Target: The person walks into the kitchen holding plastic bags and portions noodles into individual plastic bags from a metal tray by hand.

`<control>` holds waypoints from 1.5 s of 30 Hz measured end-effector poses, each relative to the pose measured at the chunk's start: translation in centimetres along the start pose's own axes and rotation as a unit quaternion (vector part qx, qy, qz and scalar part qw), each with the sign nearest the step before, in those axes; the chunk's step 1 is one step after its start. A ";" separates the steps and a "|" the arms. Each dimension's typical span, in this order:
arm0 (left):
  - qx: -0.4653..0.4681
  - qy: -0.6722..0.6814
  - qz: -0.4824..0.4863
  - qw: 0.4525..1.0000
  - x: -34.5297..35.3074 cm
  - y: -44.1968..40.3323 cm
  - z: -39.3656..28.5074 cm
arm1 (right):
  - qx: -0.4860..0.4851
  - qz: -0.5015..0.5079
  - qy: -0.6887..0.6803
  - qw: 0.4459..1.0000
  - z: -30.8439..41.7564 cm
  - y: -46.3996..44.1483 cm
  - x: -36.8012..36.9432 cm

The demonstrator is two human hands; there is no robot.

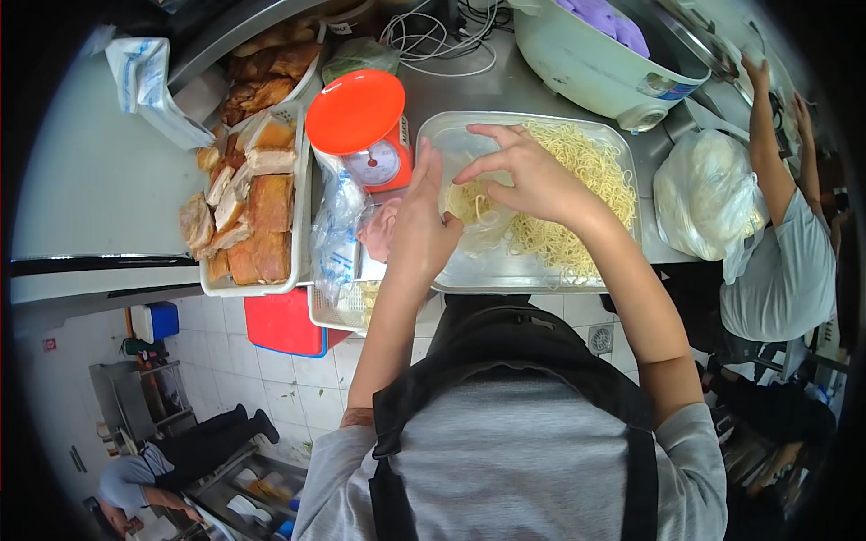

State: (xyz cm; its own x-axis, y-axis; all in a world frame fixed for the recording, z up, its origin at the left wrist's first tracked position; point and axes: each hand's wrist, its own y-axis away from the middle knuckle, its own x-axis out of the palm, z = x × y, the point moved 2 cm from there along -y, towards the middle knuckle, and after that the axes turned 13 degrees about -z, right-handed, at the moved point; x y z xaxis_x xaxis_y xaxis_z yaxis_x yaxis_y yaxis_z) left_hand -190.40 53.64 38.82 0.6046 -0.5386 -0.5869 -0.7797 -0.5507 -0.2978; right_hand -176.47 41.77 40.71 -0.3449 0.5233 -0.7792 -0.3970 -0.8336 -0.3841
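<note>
A clear plastic bag (478, 236) with a small bunch of noodles in it stands in a metal tray (451, 278), between my hands. My left hand (429, 209) is at the bag's left side, fingers stretched out and thumb apart near the plastic. Over the bag's right side is my right hand (532, 176), its fingers spread and thumb bent downward. Whether either hand touches the plastic is hard to make out. Loose yellow noodles (591, 180) fill the tray's right part, under my right hand and forearm.
Left of the tray stands an orange kitchen scale (356, 113), with plastic packaging (336, 236) and a pink cloth-like item (381, 230) below it. A white basket (296, 216) holds roasted meat pieces (271, 203). On the right sit a filled white bag (708, 194) and a pale green tub (586, 68). Other people work nearby.
</note>
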 end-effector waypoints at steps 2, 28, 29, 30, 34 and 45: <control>-0.002 -0.002 0.024 1.000 -0.3 0.1 -0.8 | -0.041 -0.023 0.009 0.999 -0.7 0.0 2.0; -0.137 -0.123 -0.363 0.913 -2.8 0.6 17.3 | 0.091 0.123 -0.139 0.978 1.8 -2.0 2.5; -0.162 -0.113 -0.360 0.912 -4.6 0.8 16.5 | 0.079 0.108 -0.128 0.983 1.7 -1.5 2.3; -0.190 -0.104 -0.356 0.909 -5.8 1.3 16.1 | 0.078 0.082 -0.104 0.988 1.5 -1.0 1.7; -0.161 0.022 -0.337 0.927 -7.3 4.4 20.1 | 0.096 -0.014 -0.062 0.993 1.3 1.4 0.5; -0.049 -0.142 -0.408 0.901 -6.2 5.7 11.2 | 0.240 -0.029 0.057 0.969 -4.8 8.1 4.2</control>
State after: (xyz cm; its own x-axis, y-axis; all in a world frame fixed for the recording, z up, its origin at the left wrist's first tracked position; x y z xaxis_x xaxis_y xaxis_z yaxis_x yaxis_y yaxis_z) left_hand -200.43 60.99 32.31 0.8932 0.2474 -0.3754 -0.0687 -0.7501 -0.6578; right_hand -177.06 36.33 31.99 -0.2256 0.5213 -0.8230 -0.7723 -0.6107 -0.1751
